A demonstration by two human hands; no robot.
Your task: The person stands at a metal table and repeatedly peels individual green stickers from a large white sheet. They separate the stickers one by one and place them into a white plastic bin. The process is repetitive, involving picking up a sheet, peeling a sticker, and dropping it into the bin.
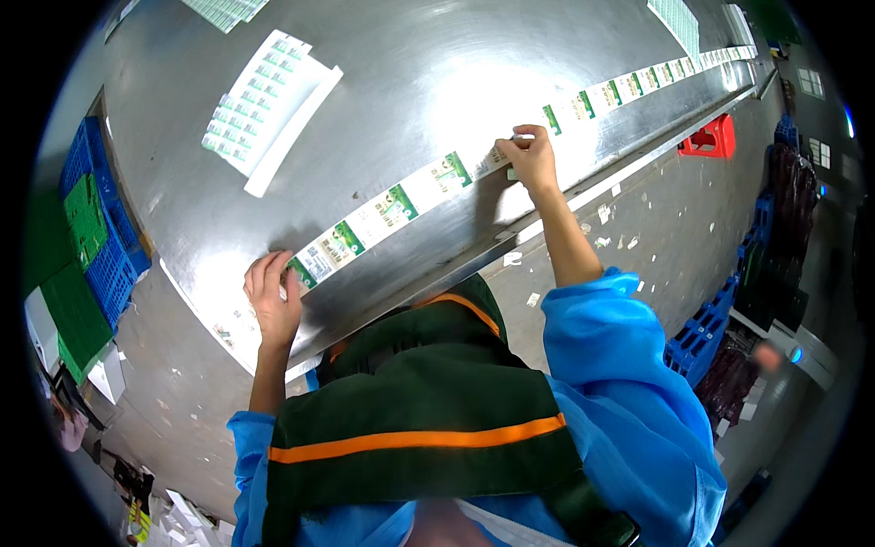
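Observation:
A long strip of printed green-and-white labels (376,215) runs diagonally across the metal table (424,89), close to its near edge. At the strip's left end, my left hand (273,301) has its thumb and fingers closed on the strip, with a bit of white between them. Farther right along the same strip, my right hand (530,161) pinches it between thumb and fingertips, and those fingers hide part of it. Beyond my right hand the labels continue toward the far right corner of the table.
A partly curled sheet of small green labels (249,109) lies beyond the strip. More label sheets (225,10) (677,27) sit at the far side. A red plastic crate (711,137) stands past the table edge; blue crates (109,225) are at left. Paper scraps (603,213) litter the floor.

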